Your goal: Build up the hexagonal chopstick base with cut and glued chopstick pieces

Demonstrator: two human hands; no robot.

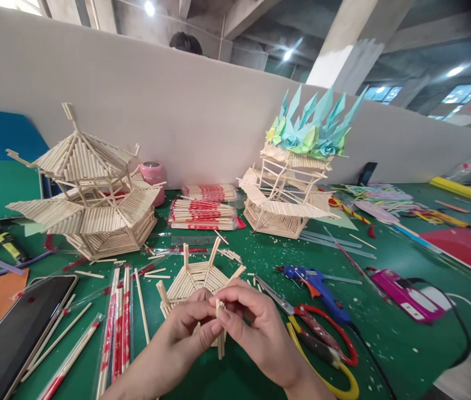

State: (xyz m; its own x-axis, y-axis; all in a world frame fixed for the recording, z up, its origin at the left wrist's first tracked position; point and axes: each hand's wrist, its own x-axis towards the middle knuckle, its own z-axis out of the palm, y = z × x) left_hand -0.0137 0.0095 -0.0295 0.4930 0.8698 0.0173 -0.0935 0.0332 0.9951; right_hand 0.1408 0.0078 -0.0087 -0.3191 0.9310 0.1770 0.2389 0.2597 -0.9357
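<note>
Wooden stick [219, 306] sits pinched where the fingertips of my left grip [188, 325] and right grip [258, 330] meet, over the near side of a hexagonal chopstick base [197, 276] on the green bench [235, 380]; whether they are joined, I cannot tell. Red-handled scissors [277, 298] and a blue glue gun [317, 285] lie rightward. Beyond stands a chopstick pagoda [102, 219], left of chopstick bundles [202, 215].
</note>
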